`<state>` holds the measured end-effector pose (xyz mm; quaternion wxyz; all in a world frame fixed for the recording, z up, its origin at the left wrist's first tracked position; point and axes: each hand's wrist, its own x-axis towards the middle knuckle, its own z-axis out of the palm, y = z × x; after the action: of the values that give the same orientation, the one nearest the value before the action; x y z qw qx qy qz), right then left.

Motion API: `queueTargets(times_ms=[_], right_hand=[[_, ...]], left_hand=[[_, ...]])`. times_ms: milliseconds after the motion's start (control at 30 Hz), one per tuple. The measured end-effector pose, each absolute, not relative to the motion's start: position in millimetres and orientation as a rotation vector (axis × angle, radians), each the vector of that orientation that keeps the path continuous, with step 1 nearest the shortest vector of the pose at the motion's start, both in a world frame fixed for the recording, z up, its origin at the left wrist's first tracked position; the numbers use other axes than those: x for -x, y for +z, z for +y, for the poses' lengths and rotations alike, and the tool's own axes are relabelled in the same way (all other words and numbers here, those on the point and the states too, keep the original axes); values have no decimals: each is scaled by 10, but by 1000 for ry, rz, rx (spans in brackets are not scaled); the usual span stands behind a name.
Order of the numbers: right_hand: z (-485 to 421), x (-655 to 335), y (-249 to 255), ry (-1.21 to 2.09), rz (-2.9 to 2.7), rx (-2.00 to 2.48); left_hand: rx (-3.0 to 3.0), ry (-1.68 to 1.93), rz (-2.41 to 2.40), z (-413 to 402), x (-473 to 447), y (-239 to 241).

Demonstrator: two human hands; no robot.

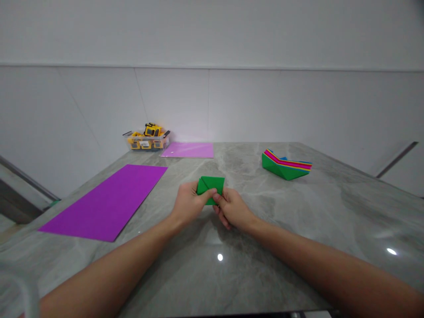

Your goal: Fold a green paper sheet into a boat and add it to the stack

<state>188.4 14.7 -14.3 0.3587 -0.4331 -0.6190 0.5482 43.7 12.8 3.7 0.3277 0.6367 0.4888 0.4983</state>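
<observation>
A small folded piece of green paper [212, 182] is held up between both hands above the grey marbled table [251, 260]. My left hand [189, 204] grips its left side, the thumb lying across the front. At the lower right, my right hand [234, 207] pinches the paper, its thumb close to the left thumb. Diagonal fold lines show on the paper's face. Fingers behind it are partly hidden. Farther back on the right rests a folded paper boat [286, 168], green below with pink, yellow and blue layers along its rim.
A large purple sheet [112, 201] lies to the left. Near the wall are a lilac sheet [190, 150] in what looks like a clear sleeve and a clear plastic box [147, 143] holding yellow toy vehicles [153, 130]. A white wall [265, 106] stands behind the table.
</observation>
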Motion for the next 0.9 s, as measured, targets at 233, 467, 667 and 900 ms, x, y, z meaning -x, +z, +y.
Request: queueTargets(times_ms=[233, 467, 667, 900], right_hand=[[139, -1905, -139, 1446, -1653, 1218], [94, -1924, -61, 1475, -1693, 1215], [106, -1971, -135, 1358, -1753, 1136], [193, -2067, -152, 674, -1817, 1183]], left_hand=[[-1397, 1276, 1204, 137, -455, 16], [-2082, 1310, 1148, 24, -397, 44], [-1721, 1414, 1330, 145, -401, 51], [-2150, 1133, 1397, 228, -352, -31]])
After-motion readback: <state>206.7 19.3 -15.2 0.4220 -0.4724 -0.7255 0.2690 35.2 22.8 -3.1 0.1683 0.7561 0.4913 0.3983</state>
